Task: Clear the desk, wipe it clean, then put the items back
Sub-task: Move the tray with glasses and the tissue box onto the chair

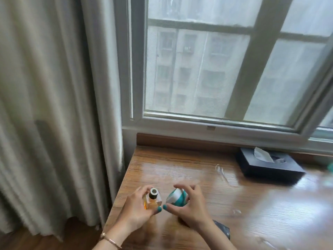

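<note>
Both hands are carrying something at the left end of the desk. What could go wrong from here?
The left hand holds a glass perfume bottle near the desk corner; a slip could send it off the edge. The right hand grips a tilted teal-and-white container close beside it, so the two might knock together.

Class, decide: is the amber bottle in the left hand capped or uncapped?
Capped: the amber bottle in the left hand shows a dark, silver-topped cap on its neck.

Two hands, each gripping one item: left (134, 212) one bottle (152, 199), right (189, 208) one jar (177, 195). Beyond the grips, one tissue box (268, 166).
</note>
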Demonstrator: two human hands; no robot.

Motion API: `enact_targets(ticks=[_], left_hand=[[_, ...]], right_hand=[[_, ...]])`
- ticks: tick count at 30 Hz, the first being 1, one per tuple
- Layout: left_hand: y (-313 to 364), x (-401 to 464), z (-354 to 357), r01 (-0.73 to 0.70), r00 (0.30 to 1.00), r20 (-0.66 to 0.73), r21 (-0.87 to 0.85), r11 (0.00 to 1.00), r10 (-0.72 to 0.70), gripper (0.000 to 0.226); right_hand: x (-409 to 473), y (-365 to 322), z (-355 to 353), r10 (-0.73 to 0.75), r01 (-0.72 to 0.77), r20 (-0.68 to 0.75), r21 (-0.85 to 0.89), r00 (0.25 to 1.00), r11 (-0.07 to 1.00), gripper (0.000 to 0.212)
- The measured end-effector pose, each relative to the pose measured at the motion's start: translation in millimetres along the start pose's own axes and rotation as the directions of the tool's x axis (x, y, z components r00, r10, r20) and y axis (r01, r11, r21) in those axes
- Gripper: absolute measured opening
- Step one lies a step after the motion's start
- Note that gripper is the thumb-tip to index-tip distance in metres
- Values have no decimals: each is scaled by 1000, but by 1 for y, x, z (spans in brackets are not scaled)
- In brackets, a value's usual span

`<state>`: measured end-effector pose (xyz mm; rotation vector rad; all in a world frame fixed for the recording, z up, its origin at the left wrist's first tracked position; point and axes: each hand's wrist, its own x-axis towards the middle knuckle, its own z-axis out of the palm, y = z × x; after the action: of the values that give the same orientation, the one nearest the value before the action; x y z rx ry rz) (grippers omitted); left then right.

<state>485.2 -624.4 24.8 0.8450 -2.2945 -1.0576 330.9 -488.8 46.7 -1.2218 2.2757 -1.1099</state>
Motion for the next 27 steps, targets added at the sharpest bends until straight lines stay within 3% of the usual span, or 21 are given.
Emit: enact_targets(ticks=[8,11,21,27], left_hand=[[71,14,73,-196,944,242,-135,971,224,40],[99,11,113,-245,905,303,-207,947,300,44],[232,-18,272,-336,737,447,-408,849,507,57],[319,-54,387,-355,606,515,-507,785,607,46]], right_hand=[[-57,40,-79,152,-157,-296,8,943,988,57],[-88,61,-111,196,-191,-425,55,884,980,59],[-206,147,-242,353,-344,-642,146,680,928,61],[-284,217,-318,418,-426,-732,191,539,884,69]])
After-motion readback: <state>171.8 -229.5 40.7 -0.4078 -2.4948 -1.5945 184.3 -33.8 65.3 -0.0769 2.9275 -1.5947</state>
